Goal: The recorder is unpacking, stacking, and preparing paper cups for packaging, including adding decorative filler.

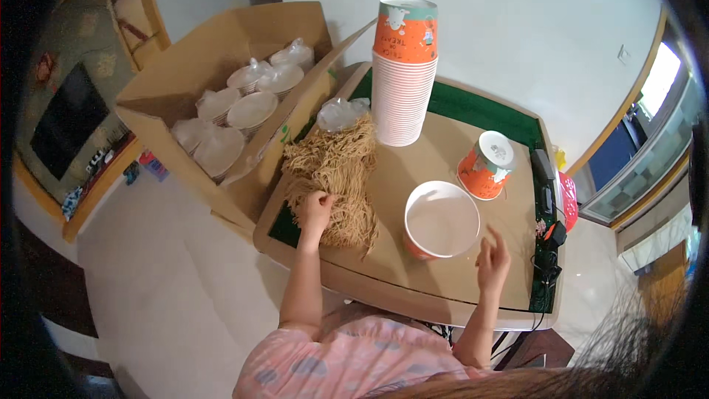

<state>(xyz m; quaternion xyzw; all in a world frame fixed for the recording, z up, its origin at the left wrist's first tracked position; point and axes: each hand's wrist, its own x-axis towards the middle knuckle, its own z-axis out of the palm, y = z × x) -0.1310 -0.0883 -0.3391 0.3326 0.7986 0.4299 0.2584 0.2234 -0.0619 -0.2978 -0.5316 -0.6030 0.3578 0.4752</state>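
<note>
My left hand (316, 210) rests on a heap of tan, stringy strands (336, 177), which look like paper shreds or raffia. Its fingers are curled in and closed on some of them. An open white paper tub (442, 220) with an orange outside stands upright in front of me, its inside bare and pale. Just to its right hovers my right hand (493, 262), index finger stretched out and fingers apart, holding nothing. Behind that tub sits an upside-down orange and teal tub (486, 166). A tall stack of nested tubs (405, 74), also inverted, rises at the table's back.
At the left, a large cardboard box (177, 103) holds several plastic-wrapped stacks of tubs. A clear plastic bag (342, 114) lies behind the strands. Black cables and adapters (550, 244) run along the right edge of the brown-covered table (399, 273). A white wall stands behind.
</note>
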